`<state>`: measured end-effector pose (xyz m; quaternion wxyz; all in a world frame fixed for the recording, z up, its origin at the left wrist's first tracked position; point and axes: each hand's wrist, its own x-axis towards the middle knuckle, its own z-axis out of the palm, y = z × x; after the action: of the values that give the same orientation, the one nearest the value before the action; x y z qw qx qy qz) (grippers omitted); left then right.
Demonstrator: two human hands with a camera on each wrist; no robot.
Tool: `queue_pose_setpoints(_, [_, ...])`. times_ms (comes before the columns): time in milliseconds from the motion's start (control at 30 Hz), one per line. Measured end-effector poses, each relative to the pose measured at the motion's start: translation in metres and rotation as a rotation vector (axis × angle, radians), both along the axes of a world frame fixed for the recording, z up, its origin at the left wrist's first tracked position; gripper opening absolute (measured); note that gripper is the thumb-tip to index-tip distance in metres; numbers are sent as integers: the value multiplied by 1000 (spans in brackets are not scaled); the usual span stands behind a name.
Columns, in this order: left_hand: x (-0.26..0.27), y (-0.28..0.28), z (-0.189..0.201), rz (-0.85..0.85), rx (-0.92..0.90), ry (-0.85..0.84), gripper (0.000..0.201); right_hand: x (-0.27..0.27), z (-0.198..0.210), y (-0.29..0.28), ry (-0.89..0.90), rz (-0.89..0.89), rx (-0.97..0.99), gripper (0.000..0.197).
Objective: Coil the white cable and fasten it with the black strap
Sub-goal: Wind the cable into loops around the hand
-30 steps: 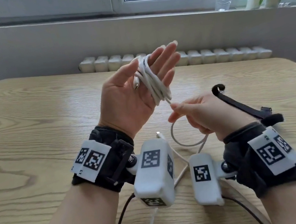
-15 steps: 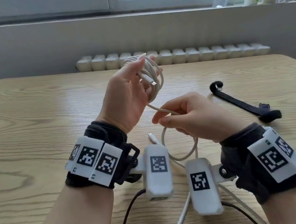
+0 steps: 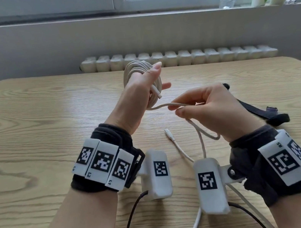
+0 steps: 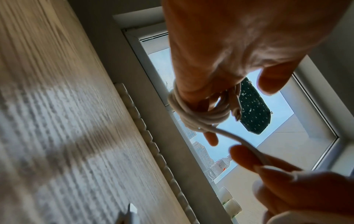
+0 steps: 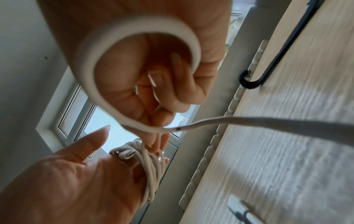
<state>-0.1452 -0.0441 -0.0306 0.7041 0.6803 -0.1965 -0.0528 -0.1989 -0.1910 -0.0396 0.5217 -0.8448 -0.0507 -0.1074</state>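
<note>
White cable (image 3: 141, 76) is wound round the left hand (image 3: 139, 94) fingers; right hand (image 3: 207, 109) pinches the free run just beside it. Black strap (image 3: 252, 110) lies on the counter (image 3: 31, 131), right-hand side.

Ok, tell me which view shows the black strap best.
Head view: the black strap lies on the table, partly behind the right hand. Right wrist view shows its curled end; the left wrist view shows none.
</note>
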Motion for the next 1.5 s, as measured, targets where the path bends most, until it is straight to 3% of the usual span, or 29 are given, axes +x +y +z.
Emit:
queue_pose_setpoints(233, [0, 1, -3, -66, 221, -81, 56, 1, 4, -7, 14, 31, 406, 28])
queue_pose_setpoints(367, [-5, 3, 1, -104, 294, -136, 35, 2, 6, -13, 53, 13, 567, 37])
queue_pose_setpoints(433, [-6, 4, 2, -141, 278, -135, 24, 2, 5, -14, 65, -8, 566, 37])
queue_pose_setpoints(533, [-2, 5, -1, -134, 327, -143, 35, 2, 5, -13, 50, -42, 489, 35])
queue_pose_setpoints(667, [-1, 7, -5, -133, 388, -150, 12, 4, 3, -14, 0, -82, 461, 31])
queue_pose_setpoints(833, [1, 7, -5, -126, 371, -117, 22, 5, 2, -16, -49, -122, 433, 24])
queue_pose_setpoints(1000, [5, 10, -9, -50, 382, -79, 26, 5, 5, -17, -32, -206, 610, 4])
queue_pose_setpoints(1100, [7, 10, -10, -11, 399, -39, 30, 4, 6, -17, -27, -241, 620, 12])
queue_pose_setpoints(1167, [8, 10, -11, 23, 430, -35, 31, 2, 8, -17, -27, -206, 631, 13])
queue_pose_setpoints(1300, [9, 11, -13, 82, 486, -47, 31, -1, 11, -14, -21, 60, 633, 15])
queue_pose_setpoints(1500, [7, 10, -12, 146, 508, -95, 31, -1, 6, -1, 68, 212, 426, 21])
